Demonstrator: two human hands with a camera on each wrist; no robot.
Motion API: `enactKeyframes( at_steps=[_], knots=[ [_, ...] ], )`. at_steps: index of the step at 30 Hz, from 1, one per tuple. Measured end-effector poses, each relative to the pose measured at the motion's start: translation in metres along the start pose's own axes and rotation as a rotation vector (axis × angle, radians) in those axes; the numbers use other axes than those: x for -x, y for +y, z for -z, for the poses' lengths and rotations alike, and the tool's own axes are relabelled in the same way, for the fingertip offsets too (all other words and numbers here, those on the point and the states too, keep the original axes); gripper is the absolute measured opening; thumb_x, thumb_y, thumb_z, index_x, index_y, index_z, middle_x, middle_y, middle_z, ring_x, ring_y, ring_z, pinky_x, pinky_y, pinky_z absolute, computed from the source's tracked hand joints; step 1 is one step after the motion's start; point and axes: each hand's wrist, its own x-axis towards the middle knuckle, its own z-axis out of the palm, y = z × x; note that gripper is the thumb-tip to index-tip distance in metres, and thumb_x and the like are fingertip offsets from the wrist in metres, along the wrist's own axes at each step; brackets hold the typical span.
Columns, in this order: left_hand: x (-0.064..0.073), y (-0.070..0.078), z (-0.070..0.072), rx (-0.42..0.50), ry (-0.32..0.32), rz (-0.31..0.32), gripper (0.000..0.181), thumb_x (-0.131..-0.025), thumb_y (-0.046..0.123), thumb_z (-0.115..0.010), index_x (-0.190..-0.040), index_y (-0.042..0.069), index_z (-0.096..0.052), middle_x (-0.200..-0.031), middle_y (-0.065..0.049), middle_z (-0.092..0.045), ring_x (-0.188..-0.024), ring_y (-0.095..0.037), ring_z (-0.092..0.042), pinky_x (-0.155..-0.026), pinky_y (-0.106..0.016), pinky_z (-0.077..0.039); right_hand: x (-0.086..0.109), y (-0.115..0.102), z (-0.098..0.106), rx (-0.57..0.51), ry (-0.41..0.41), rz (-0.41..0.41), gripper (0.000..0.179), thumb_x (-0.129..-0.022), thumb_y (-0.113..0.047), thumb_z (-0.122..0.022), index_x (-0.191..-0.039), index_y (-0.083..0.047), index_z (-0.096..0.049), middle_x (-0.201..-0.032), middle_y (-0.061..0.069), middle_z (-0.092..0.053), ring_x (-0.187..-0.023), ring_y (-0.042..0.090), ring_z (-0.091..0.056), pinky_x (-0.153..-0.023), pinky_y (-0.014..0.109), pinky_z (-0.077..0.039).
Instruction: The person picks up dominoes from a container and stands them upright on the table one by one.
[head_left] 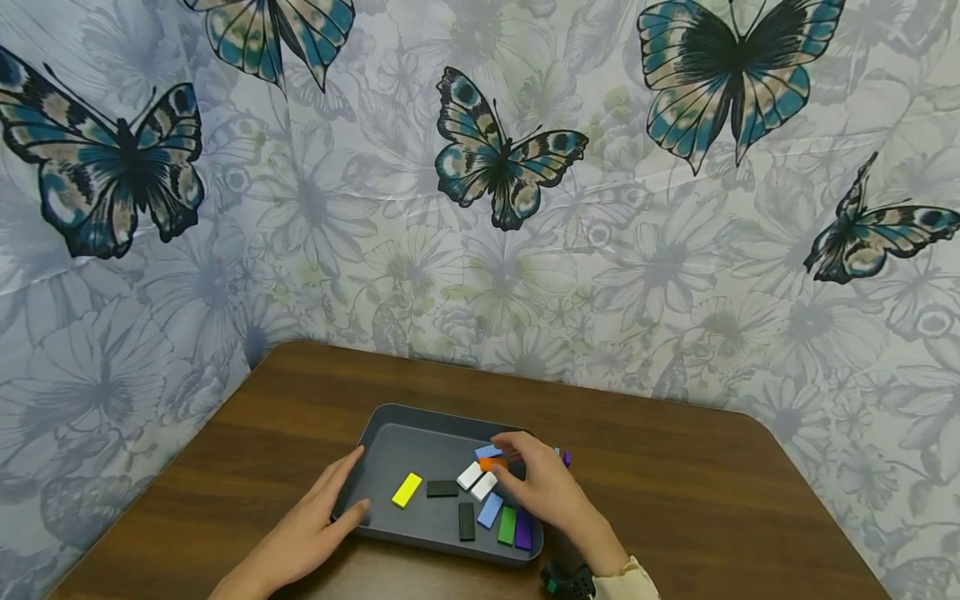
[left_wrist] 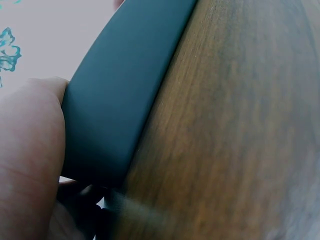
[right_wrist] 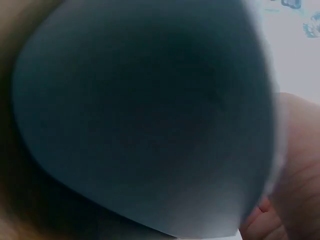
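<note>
My left hand (head_left: 311, 521) rests at the left front corner of a dark grey tray (head_left: 442, 418), its fingers fairly straight along the rim and the thumb reaching over the edge. In the left wrist view that hand lies against the tray's outer wall (left_wrist: 117, 95). Over the tray's right side, my right hand (head_left: 543, 483) pinches an orange block (head_left: 491, 463) between thumb and fingers. Beneath and around it lie two white blocks (head_left: 483, 486) and a light blue block (head_left: 487, 452). The right wrist view shows mostly the tray's blurred grey wall (right_wrist: 145, 115).
Also in the tray are a yellow block (head_left: 407, 490), two black blocks (head_left: 467, 522), another light blue block (head_left: 491, 511), a green block (head_left: 507, 526) and a purple block (head_left: 523, 530). Small purple (head_left: 566, 458) bits show beyond the right hand. A butterfly-patterned wall covering (head_left: 510, 292) stands behind the wooden table (head_left: 675, 483).
</note>
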Motion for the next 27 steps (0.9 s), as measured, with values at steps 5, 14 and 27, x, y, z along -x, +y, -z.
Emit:
enactKeyframes(
  at_steps=[5, 14, 27],
  knots=[
    [0.000, -0.001, 0.000, 0.007, -0.003, 0.012, 0.072, -0.097, 0.051, -0.049, -0.156, 0.026, -0.014, -0.159, -0.004, -0.020, -0.143, -0.032, -0.026, -0.105, -0.060, -0.033, 0.001, 0.000, -0.009, 0.034, 0.008, 0.022, 0.034, -0.091, -0.024, -0.068, -0.122, -0.010, -0.061, -0.113, 0.002, -0.066, -0.096, 0.014, -0.066, -0.078, 0.030, -0.055],
    [-0.001, 0.000, -0.002, -0.019, 0.034, -0.002, 0.073, -0.097, 0.049, -0.051, -0.156, 0.023, -0.015, -0.158, -0.005, -0.022, -0.142, -0.031, -0.028, -0.105, -0.058, -0.034, 0.003, -0.001, -0.013, 0.231, -0.019, -0.012, 0.034, -0.094, -0.029, -0.064, -0.124, -0.016, -0.061, -0.114, -0.006, -0.064, -0.103, 0.010, -0.058, -0.083, 0.032, -0.052],
    [0.000, 0.000, -0.002, -0.007, 0.031, -0.012, 0.071, -0.098, 0.048, -0.050, -0.155, 0.024, -0.016, -0.158, -0.006, -0.022, -0.142, -0.031, -0.028, -0.104, -0.059, -0.033, 0.003, -0.003, -0.014, 0.277, 0.000, 0.004, 0.028, -0.094, -0.028, -0.063, -0.120, -0.017, -0.064, -0.110, -0.007, -0.065, -0.101, 0.010, -0.058, -0.082, 0.031, -0.051]
  ],
)
